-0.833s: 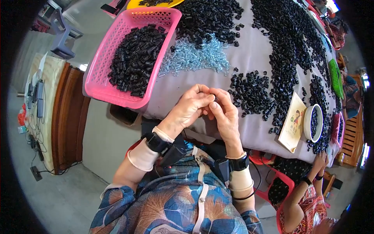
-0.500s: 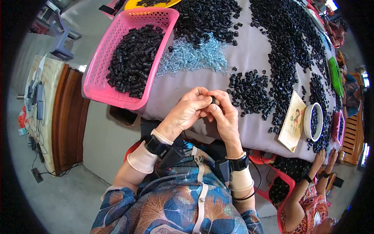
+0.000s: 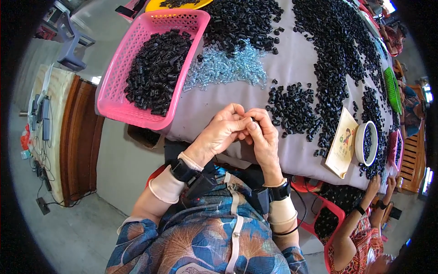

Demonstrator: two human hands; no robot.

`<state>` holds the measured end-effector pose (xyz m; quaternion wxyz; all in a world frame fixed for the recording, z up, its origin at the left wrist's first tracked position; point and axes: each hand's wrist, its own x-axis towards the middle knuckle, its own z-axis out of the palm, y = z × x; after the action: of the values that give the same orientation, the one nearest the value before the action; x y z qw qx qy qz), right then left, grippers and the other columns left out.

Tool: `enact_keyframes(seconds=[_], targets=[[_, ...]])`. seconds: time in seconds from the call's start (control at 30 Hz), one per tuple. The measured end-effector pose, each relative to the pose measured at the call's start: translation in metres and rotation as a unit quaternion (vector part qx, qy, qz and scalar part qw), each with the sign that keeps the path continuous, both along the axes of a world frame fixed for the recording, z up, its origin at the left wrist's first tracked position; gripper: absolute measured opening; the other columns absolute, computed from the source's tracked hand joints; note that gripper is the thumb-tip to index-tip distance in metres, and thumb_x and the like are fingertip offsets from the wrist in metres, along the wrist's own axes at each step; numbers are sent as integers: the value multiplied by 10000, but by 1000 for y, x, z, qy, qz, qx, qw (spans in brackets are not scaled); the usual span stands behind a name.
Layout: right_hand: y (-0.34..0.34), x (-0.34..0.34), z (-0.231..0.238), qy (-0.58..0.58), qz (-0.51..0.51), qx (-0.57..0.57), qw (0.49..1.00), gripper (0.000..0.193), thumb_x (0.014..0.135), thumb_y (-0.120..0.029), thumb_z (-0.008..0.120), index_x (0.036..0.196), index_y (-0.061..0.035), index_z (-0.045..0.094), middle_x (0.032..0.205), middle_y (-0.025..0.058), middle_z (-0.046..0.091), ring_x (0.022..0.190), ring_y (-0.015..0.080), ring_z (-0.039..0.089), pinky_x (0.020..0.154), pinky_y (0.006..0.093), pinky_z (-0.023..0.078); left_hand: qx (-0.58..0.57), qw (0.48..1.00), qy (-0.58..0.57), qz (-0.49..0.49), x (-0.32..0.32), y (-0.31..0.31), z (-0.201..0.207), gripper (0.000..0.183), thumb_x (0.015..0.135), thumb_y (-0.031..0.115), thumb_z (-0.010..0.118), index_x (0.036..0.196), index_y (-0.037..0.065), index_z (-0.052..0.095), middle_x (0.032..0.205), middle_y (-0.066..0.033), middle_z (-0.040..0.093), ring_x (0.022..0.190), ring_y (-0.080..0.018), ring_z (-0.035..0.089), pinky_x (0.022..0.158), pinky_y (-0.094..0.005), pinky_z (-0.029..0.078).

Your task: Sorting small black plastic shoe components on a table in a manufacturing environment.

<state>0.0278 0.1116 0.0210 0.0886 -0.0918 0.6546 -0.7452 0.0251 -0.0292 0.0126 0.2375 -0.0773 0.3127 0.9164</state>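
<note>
My left hand and my right hand meet over the near edge of the cloth-covered table. Between their pinched fingertips is a small black plastic piece, mostly hidden by the thumbs. Just beyond my hands lies a heap of small, shiny pale-blue pieces, too fine to make out singly. To the right of my fingers is a pile of short black plastic pieces. A pink plastic basket on the left holds many black plastic parts.
Larger black heaps cover the far and right side. A booklet and a white bowl stand at right, near a green basket. Another person's hands reach the table's right edge. A yellow tray sits at the back.
My fingers have closed further over the small black piece, and less of it shows. The right thumb has shifted slightly; both arms stay nearly where they were.
</note>
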Motion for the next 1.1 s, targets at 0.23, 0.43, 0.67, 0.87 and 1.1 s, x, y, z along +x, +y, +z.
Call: enact_keyframes(seconds=[0.23,0.43,0.67,0.87,1.1], targets=[[-3,4,5,15,-28,30,999,176,887,-83,535,1033,10,569,1049,35,505,688,41,491,538,166,397,-33,999,-1,26,3,3,0,192,847,85,609,952,99,449,745,-30,569,600,-111,555,523,-216,452],[-2,9,0,-33,-21,-63,997,352,876,-164,580,1185,-6,520,951,41,559,700,76,520,609,192,430,-275,952,111,77,13,-13,56,162,837,102,620,929,74,490,748,13,567,623,-54,533,507,-185,421],[0,10,0,-43,5,-50,998,262,878,-125,570,1106,3,556,960,52,578,654,84,516,568,197,413,-548,762,251,239,-28,-114,82,76,831,97,617,875,50,576,695,24,574,568,-18,480,479,-174,396],[1,15,0,-46,-26,-32,998,205,865,-73,570,1053,9,571,934,52,582,614,84,512,561,197,409,-723,600,311,144,-49,-131,47,137,751,53,645,880,8,644,771,-80,575,694,-173,576,615,-300,463],[-5,14,1,-11,-21,-10,1000,164,864,-21,555,1021,21,574,863,25,549,615,62,491,551,188,417,-855,442,230,145,-48,-140,53,213,722,109,661,925,47,643,872,-175,563,851,-355,561,750,-415,450]])
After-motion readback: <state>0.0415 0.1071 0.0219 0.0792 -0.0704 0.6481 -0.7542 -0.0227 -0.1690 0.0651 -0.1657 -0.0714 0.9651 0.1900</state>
